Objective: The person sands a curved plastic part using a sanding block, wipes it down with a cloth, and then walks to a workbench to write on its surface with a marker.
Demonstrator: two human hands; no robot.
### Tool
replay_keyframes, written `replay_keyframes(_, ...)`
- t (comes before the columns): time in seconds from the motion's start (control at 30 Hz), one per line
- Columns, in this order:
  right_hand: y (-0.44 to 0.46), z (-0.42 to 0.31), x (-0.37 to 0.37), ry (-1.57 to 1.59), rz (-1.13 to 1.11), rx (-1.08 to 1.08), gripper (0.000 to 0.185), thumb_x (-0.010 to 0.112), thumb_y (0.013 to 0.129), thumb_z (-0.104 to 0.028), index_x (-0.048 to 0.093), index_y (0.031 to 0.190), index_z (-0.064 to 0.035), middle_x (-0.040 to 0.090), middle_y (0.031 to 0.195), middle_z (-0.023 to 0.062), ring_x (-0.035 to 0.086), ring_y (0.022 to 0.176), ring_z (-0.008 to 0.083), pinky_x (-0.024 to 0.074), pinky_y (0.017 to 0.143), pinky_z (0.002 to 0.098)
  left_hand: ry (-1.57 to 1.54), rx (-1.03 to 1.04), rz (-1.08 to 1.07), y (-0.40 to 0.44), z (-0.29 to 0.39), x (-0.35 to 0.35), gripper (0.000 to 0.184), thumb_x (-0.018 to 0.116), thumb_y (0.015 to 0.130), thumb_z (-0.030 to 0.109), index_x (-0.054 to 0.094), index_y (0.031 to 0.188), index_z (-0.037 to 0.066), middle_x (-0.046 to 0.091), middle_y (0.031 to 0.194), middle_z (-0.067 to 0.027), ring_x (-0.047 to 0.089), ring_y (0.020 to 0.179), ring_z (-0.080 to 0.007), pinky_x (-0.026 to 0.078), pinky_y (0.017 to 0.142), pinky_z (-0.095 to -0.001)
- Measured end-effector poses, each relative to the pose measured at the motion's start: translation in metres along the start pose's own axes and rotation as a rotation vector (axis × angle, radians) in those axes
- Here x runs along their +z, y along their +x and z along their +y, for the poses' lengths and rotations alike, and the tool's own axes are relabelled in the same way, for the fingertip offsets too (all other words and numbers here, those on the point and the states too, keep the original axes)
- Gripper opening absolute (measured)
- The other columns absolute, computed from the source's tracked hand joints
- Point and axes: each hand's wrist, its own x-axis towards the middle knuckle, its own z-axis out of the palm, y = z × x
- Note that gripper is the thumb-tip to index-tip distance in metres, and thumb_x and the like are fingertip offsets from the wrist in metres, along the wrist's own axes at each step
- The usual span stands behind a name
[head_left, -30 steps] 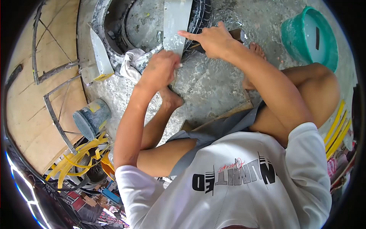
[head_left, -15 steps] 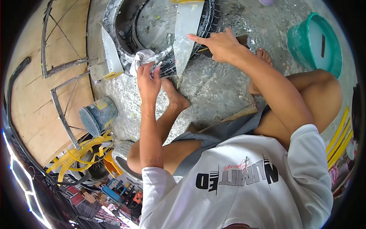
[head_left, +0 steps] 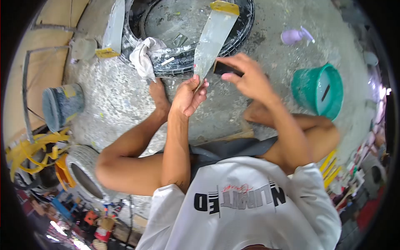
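Note:
A long grey tapered panel (head_left: 210, 39) with a yellow end leans on a tire (head_left: 183, 66) lying flat on the floor. My left hand (head_left: 189, 96) is closed around the panel's pointed lower tip. In my right hand (head_left: 250, 76) is a dark rectangular block (head_left: 227, 69), gripped between thumb and fingers close to the panel's edge. A crumpled white cloth (head_left: 143, 56) hangs over the tire's near side, with a small white stick (head_left: 167, 61) beside it on the tread. A second grey panel (head_left: 114, 31) with a yellow end leans at the tire's left.
At right stands a green bucket (head_left: 298, 87) of cloudy water with a dark strip in it. A purple spray bottle (head_left: 293, 36) is beyond it. To the left are a grey-blue bucket (head_left: 62, 106), yellow strips (head_left: 33, 152) and another tire (head_left: 85, 166).
My left hand has moved from beside the cloth to the panel's tip. My right hand has left the panel's face and now holds the dark block. The view has shifted right.

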Motion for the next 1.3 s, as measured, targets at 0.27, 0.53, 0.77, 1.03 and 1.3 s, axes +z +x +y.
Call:
replay_keyframes(0.27, 0.004, 0.009, 0.056, -0.267, 0.183, -0.109, 0.042, 0.077, 0.086, -0.019, 0.072, 0.127, -0.022, 0.062, 0.102, 0.0114, 0.062, 0.091, 0.0323, 0.0499, 0.082, 0.0422, 0.06, -0.029, 0.153, 0.006, -0.022, 0.021, 0.028, 0.041, 0.11, 0.027, 0.057, 0.111, 0.005, 0.057, 0.084, -0.0037, 0.042, 0.056, -0.0084, 0.035, 0.046, -0.0238)
replay_keyframes(0.53, 0.019, 0.019, 0.053, -0.312, 0.194, -0.088, 0.044, 0.078, 0.084, -0.016, 0.072, 0.127, -0.0208, 0.062, 0.103, 0.0119, 0.063, 0.09, 0.0294, 0.05, 0.084, 0.0406, 0.014, -0.029, 0.186, 0.003, -0.032, 0.02, 0.027, 0.043, 0.11, 0.03, 0.057, 0.111, 0.007, 0.052, 0.077, -0.0011, 0.038, 0.054, -0.0069, 0.028, 0.044, -0.0236)
replay_keyframes(0.77, 0.006, 0.026, 0.054, -0.284, 0.197, -0.116, 0.046, 0.079, 0.082, -0.013, 0.072, 0.127, -0.0173, 0.064, 0.106, 0.0128, 0.065, 0.098, 0.0301, 0.0521, 0.087, 0.0372, 0.074, -0.072, 0.21, 0.001, -0.025, 0.024, 0.031, 0.042, 0.11, 0.032, 0.056, 0.11, 0.005, 0.051, 0.078, -0.0018, 0.038, 0.055, -0.0085, 0.031, 0.045, -0.0265)
replay_keyframes(1.03, 0.006, 0.019, 0.049, -0.251, 0.161, -0.077, 0.046, 0.078, 0.083, -0.014, 0.071, 0.128, -0.0166, 0.064, 0.105, 0.0134, 0.065, 0.093, 0.0316, 0.0526, 0.086, 0.0396, 0.043, -0.078, 0.118, -0.004, -0.028, 0.018, 0.028, 0.043, 0.11, 0.031, 0.055, 0.113, 0.005, 0.054, 0.078, -0.0023, 0.042, 0.051, -0.0088, 0.035, 0.046, -0.0255)
replay_keyframes(1.3, 0.009, 0.025, 0.052, -0.093, 0.189, -0.039, 0.043, 0.083, 0.081, -0.021, 0.074, 0.122, -0.0103, 0.062, 0.1, 0.0114, 0.062, 0.09, 0.026, 0.0509, 0.082, 0.0365, 0.237, -0.023, -0.004, 0.013, -0.011, 0.007, 0.039, 0.041, 0.11, 0.038, 0.061, 0.115, 0.005, 0.066, 0.083, -0.005, 0.06, 0.064, -0.0134, 0.046, 0.056, -0.0282)
